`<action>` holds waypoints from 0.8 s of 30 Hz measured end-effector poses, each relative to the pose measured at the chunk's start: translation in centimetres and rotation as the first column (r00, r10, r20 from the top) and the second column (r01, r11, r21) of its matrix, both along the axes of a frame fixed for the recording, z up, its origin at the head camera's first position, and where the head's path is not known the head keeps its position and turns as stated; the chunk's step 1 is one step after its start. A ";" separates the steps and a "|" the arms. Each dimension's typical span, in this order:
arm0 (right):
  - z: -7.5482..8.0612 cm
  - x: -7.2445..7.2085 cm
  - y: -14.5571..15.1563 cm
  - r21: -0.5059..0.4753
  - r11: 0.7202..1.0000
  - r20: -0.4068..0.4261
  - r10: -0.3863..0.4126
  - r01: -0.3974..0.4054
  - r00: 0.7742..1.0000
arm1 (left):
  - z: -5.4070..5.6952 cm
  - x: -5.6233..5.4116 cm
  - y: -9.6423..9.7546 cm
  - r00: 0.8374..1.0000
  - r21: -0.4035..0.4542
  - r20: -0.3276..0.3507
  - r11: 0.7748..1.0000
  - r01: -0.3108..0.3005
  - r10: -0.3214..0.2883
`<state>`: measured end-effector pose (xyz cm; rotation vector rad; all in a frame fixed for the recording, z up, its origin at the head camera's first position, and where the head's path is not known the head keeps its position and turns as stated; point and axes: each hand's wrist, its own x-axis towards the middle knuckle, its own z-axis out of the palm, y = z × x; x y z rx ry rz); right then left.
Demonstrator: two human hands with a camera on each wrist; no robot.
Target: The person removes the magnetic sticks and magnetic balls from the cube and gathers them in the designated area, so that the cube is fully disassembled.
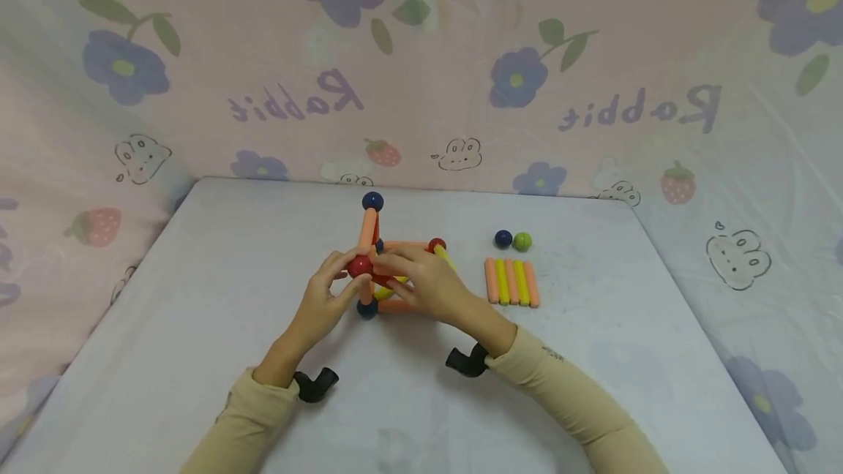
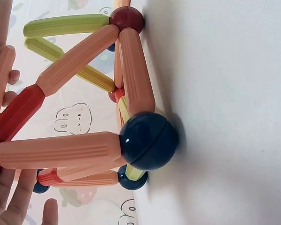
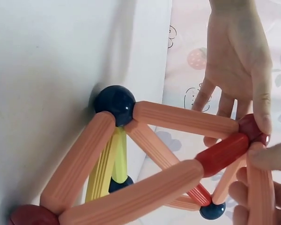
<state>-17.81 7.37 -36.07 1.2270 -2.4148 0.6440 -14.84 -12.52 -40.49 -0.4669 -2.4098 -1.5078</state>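
A frame of magnetic rods and balls stands on the table. My left hand (image 1: 324,300) pinches the red ball (image 1: 360,266) at its upper left corner between thumb and fingers. From that ball an orange rod (image 2: 61,150) runs down to a dark blue ball (image 2: 149,140) on the table, and a red-and-orange rod (image 3: 225,154) slants away. My right hand (image 1: 428,282) grips another orange rod (image 3: 261,187), its end right at the red ball. Yellow rods (image 3: 101,168) sit lower in the frame. Another dark blue ball (image 1: 372,202) tops the far side.
To the right, several orange and yellow rods (image 1: 511,282) lie side by side. Behind them sit a loose dark blue ball (image 1: 503,239) and a green ball (image 1: 522,241). A patterned cloth (image 1: 421,115) hangs behind the white table (image 1: 593,386). Black curved pieces (image 1: 316,385) show at both wrists.
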 end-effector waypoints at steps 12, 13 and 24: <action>-0.4 0.2 0.3 0.013 1.000 0.015 -0.014 0.014 1.000 | -0.4 -0.1 0.2 1.000 0.016 -0.018 1.000 -0.001 0.002; -0.4 0.2 0.3 0.014 1.000 0.013 -0.016 0.016 1.000 | -0.5 -0.1 0.2 1.000 0.015 -0.021 1.000 -0.001 0.001; -0.4 0.1 0.5 0.026 1.000 0.018 -0.017 0.016 1.000 | -0.3 -0.2 0.2 1.000 0.021 -0.025 1.000 -0.009 0.009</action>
